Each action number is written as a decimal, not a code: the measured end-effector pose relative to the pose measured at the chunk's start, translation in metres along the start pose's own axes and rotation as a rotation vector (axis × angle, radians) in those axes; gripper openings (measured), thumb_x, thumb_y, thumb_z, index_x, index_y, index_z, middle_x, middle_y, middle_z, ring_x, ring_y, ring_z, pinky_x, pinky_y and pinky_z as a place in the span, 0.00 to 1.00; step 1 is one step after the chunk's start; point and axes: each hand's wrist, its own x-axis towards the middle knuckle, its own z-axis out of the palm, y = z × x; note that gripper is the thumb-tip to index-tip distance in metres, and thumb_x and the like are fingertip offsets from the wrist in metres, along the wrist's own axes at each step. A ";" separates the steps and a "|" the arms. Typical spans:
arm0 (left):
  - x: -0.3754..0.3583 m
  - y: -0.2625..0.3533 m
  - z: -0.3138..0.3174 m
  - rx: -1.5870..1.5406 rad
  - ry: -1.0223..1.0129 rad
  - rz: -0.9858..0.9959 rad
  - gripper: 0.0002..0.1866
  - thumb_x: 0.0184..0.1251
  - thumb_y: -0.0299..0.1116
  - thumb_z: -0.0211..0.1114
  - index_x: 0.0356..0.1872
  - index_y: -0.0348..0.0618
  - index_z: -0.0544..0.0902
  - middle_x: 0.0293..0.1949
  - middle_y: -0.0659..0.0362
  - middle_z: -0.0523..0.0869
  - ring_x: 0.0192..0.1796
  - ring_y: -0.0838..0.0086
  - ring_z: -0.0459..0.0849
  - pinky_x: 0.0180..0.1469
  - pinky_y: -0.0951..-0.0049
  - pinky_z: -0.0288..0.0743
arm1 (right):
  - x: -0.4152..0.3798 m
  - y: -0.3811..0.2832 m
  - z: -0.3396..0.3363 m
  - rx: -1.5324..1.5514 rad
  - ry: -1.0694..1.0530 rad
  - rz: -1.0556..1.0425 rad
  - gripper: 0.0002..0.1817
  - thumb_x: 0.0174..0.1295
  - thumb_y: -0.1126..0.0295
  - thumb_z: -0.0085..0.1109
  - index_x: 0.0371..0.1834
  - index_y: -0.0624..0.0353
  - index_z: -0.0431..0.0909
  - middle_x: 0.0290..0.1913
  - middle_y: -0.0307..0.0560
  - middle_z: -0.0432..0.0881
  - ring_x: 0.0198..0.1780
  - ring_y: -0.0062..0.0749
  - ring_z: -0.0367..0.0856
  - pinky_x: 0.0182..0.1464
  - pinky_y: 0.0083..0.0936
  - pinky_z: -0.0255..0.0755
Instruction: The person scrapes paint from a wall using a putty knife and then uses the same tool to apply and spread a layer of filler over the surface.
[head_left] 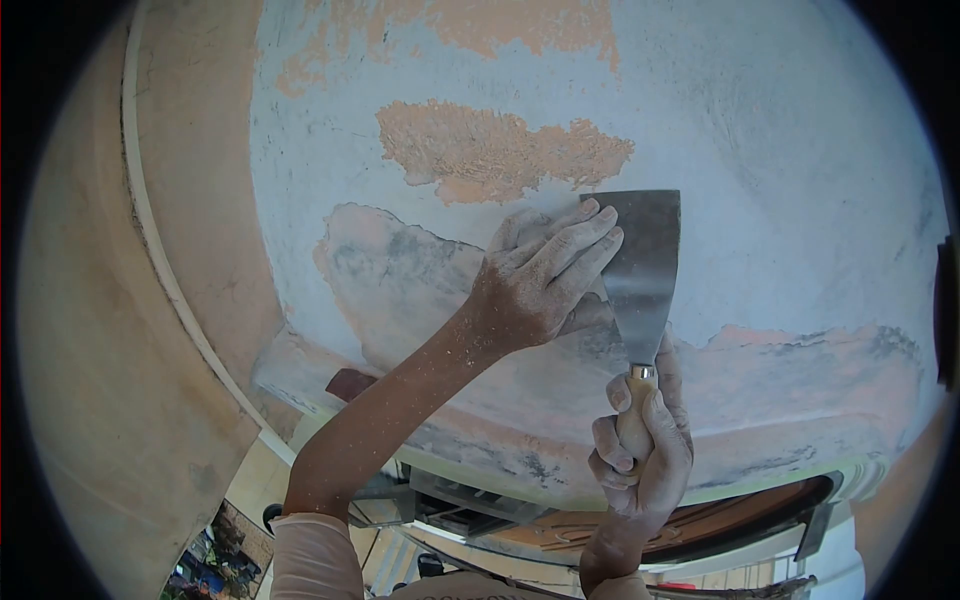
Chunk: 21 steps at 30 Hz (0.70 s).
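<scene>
A putty knife [645, 270] with a wide, dull metal blade and a pale wooden handle points upward before the wall. My right hand [650, 450] is closed around its handle. Fingers stretched out, my left hand [550, 265] lies over the left side of the blade, its fingertips touching the metal. Part of its thumb side is hard to make out. White dust coats both hands. Behind them, the pale blue wall [790, 230] has flaked paint, with a rough peach patch [500, 150] just above the blade and a grey, stained patch [400, 270] to the left.
A dark red-brown piece [350, 385] sits on the ledge at the wall's lower left. A pale pipe or cable [165, 240] runs down the left wall. Beneath the ledge is a curved wooden panel [690, 530]; cluttered items [220, 560] lie at lower left.
</scene>
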 end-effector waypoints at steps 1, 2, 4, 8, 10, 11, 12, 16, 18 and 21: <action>0.001 -0.006 0.002 0.009 0.032 0.022 0.29 0.56 0.59 0.57 0.47 0.43 0.79 0.50 0.54 0.81 0.55 0.65 0.80 0.51 0.66 0.69 | -0.001 0.000 -0.001 0.011 0.001 0.008 0.28 0.68 0.75 0.38 0.71 0.56 0.48 0.38 0.49 0.71 0.15 0.14 0.63 0.09 0.08 0.54; 0.003 -0.013 0.005 0.015 0.060 0.038 0.29 0.56 0.59 0.57 0.47 0.43 0.79 0.50 0.54 0.81 0.55 0.64 0.79 0.51 0.66 0.69 | 0.001 0.001 0.001 -0.013 0.014 0.008 0.28 0.68 0.75 0.38 0.71 0.56 0.48 0.37 0.49 0.71 0.15 0.14 0.63 0.09 0.08 0.54; 0.005 -0.016 0.006 0.012 0.075 0.054 0.29 0.56 0.59 0.57 0.46 0.43 0.79 0.50 0.54 0.81 0.55 0.64 0.79 0.50 0.66 0.69 | 0.009 0.003 0.010 -0.060 0.046 -0.001 0.28 0.68 0.75 0.38 0.72 0.55 0.48 0.37 0.49 0.70 0.14 0.14 0.62 0.09 0.09 0.54; 0.004 -0.006 0.001 -0.010 -0.001 0.033 0.29 0.56 0.59 0.57 0.45 0.42 0.80 0.50 0.54 0.82 0.55 0.64 0.79 0.50 0.65 0.69 | 0.002 -0.001 0.002 0.007 -0.001 0.001 0.28 0.68 0.74 0.38 0.72 0.55 0.47 0.37 0.48 0.70 0.14 0.14 0.62 0.09 0.09 0.54; 0.005 -0.006 0.001 -0.012 0.001 0.034 0.29 0.55 0.59 0.57 0.45 0.43 0.80 0.50 0.55 0.82 0.55 0.65 0.80 0.51 0.66 0.69 | 0.004 0.002 0.001 0.008 -0.001 -0.007 0.28 0.68 0.74 0.38 0.72 0.55 0.47 0.37 0.49 0.70 0.14 0.14 0.62 0.09 0.09 0.54; 0.010 -0.012 0.002 -0.014 0.028 0.047 0.29 0.55 0.59 0.57 0.45 0.43 0.80 0.50 0.55 0.82 0.55 0.65 0.80 0.51 0.66 0.68 | 0.004 0.001 0.002 0.014 -0.004 -0.009 0.28 0.68 0.74 0.38 0.72 0.55 0.46 0.37 0.49 0.70 0.14 0.14 0.62 0.09 0.09 0.54; 0.013 -0.014 0.003 -0.017 0.055 0.056 0.29 0.55 0.59 0.58 0.46 0.43 0.80 0.50 0.55 0.82 0.55 0.66 0.80 0.51 0.66 0.68 | 0.003 0.000 0.003 0.019 -0.004 -0.009 0.28 0.68 0.74 0.38 0.72 0.55 0.46 0.36 0.49 0.70 0.14 0.14 0.62 0.08 0.09 0.53; 0.007 -0.005 0.003 -0.023 -0.010 0.033 0.29 0.56 0.59 0.57 0.46 0.44 0.80 0.50 0.56 0.82 0.55 0.66 0.80 0.51 0.66 0.67 | 0.000 0.001 -0.003 0.015 0.028 -0.011 0.28 0.68 0.74 0.37 0.72 0.55 0.46 0.36 0.49 0.70 0.14 0.14 0.62 0.08 0.09 0.53; 0.010 -0.011 0.004 -0.061 0.033 0.063 0.28 0.56 0.58 0.57 0.46 0.44 0.80 0.50 0.56 0.82 0.55 0.66 0.79 0.51 0.66 0.67 | 0.001 0.000 0.000 0.043 -0.008 -0.013 0.28 0.68 0.74 0.37 0.72 0.55 0.46 0.36 0.50 0.70 0.14 0.15 0.62 0.08 0.09 0.53; 0.007 -0.005 0.002 -0.025 -0.013 0.025 0.28 0.56 0.58 0.57 0.46 0.45 0.80 0.50 0.56 0.82 0.55 0.66 0.80 0.51 0.66 0.67 | -0.004 0.000 -0.003 0.042 -0.009 -0.014 0.28 0.68 0.74 0.37 0.72 0.55 0.46 0.36 0.50 0.70 0.14 0.15 0.62 0.08 0.09 0.53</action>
